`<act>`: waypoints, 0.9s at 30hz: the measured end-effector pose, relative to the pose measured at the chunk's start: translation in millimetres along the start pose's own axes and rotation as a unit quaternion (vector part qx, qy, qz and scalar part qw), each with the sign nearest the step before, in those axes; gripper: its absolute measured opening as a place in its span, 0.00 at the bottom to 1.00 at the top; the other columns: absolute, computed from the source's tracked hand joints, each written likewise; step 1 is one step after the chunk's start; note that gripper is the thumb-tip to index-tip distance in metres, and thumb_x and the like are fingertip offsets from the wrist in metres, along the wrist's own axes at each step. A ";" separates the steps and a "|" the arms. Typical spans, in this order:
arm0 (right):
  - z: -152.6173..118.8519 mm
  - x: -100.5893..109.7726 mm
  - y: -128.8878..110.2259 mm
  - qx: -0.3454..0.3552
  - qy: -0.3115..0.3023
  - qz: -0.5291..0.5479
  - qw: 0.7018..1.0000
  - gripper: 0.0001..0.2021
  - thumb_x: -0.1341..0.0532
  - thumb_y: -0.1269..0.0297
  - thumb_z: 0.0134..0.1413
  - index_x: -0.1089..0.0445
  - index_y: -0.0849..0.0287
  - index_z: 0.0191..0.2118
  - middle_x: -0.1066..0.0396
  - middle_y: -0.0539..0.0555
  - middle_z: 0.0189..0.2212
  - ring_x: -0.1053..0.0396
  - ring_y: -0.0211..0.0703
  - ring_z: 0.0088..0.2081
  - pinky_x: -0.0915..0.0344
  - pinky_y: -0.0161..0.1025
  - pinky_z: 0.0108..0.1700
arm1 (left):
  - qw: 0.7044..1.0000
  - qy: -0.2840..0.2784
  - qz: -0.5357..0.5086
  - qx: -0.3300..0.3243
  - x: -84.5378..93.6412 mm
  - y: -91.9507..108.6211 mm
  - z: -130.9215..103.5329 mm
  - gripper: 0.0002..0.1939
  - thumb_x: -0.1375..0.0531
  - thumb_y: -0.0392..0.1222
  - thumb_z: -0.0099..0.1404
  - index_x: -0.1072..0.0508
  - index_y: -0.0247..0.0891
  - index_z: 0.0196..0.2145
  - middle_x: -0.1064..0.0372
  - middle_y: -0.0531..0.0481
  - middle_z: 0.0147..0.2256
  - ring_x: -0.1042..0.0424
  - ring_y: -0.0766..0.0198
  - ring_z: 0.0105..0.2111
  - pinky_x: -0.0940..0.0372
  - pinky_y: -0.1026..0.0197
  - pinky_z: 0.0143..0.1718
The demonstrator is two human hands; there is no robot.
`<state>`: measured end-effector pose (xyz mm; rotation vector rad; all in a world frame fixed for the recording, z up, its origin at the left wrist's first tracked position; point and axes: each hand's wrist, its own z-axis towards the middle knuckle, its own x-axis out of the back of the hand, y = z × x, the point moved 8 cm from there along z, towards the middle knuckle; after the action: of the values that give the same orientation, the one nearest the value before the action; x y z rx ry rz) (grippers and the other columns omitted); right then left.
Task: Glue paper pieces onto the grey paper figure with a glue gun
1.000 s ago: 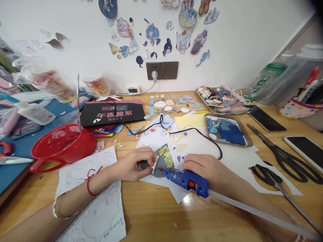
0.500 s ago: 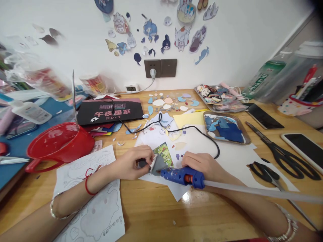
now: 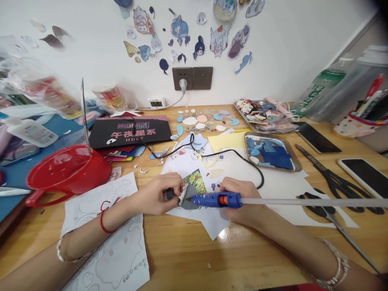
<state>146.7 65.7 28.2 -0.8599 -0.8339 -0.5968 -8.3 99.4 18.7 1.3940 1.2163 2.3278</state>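
Between the fingertips of my left hand [image 3: 165, 193] is a grey piece [image 3: 190, 199] with a white folded edge. My right hand [image 3: 242, 198] grips a blue glue gun [image 3: 216, 199], its nozzle at the grey piece close to my left fingertips. A long translucent glue stick [image 3: 291, 201] sticks out of the gun's back toward the right. Just behind the grey piece lies a green patterned card [image 3: 196, 181], on white paper [image 3: 214, 226]. Most of the gun's handle is hidden by my right hand.
A red bowl [image 3: 100, 169] and a drawing sheet [image 3: 121, 250] lie left. Black scissors [image 3: 329, 173], phones and a tray of blue pieces [image 3: 268, 151] are right. A black cable [image 3: 236, 152] crosses the papers. Small paper cutouts [image 3: 190, 121] lie near the wall.
The glue gun has tilted to nearly level, its nozzle now over the grey piece nearer the white edge. The glue stick's far end has risen. My left hand keeps its pinch.
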 end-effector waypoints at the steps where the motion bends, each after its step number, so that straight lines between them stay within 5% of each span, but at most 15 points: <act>1: 0.1 -0.2 0.2 -0.002 0.004 -0.001 1.000 0.07 0.49 0.75 0.31 0.43 0.58 0.22 0.40 0.45 0.17 0.44 0.33 0.19 0.55 0.32 0.22 | 1.000 0.000 0.001 0.000 -0.1 0.0 -0.1 0.08 0.46 0.25 0.53 0.40 0.37 0.25 0.34 0.49 0.29 0.36 0.65 0.31 0.41 0.64 0.34; 14: 6.6 -0.2 0.5 -0.025 -0.024 -0.033 0.999 0.05 0.47 0.74 0.31 0.42 0.58 0.21 0.38 0.47 0.18 0.46 0.34 0.19 0.57 0.34 0.22 | 1.000 0.001 0.009 -0.005 1.0 3.9 1.7 0.09 0.48 0.26 0.53 0.41 0.38 0.24 0.35 0.50 0.27 0.35 0.64 0.30 0.41 0.62 0.34; 21: 7.1 2.6 6.7 -0.057 -0.053 0.033 0.996 0.10 0.48 0.77 0.32 0.35 0.58 0.25 0.31 0.48 0.25 0.37 0.36 0.25 0.49 0.33 0.25 | 1.000 0.003 0.014 -0.011 1.1 6.1 1.5 0.08 0.48 0.27 0.53 0.41 0.39 0.24 0.34 0.50 0.26 0.36 0.64 0.30 0.41 0.62 0.32; 27: 7.9 1.4 13.7 -0.068 -0.033 0.049 0.996 0.09 0.48 0.77 0.30 0.38 0.57 0.23 0.34 0.47 0.22 0.39 0.36 0.23 0.49 0.33 0.24 | 1.000 0.006 0.015 -0.012 1.9 6.2 1.7 0.09 0.48 0.26 0.52 0.41 0.39 0.24 0.34 0.49 0.27 0.35 0.63 0.30 0.40 0.62 0.32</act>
<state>154.6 79.3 26.7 -1.0424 -0.8135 -0.5460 -6.5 97.3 24.8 1.4028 1.1743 2.3649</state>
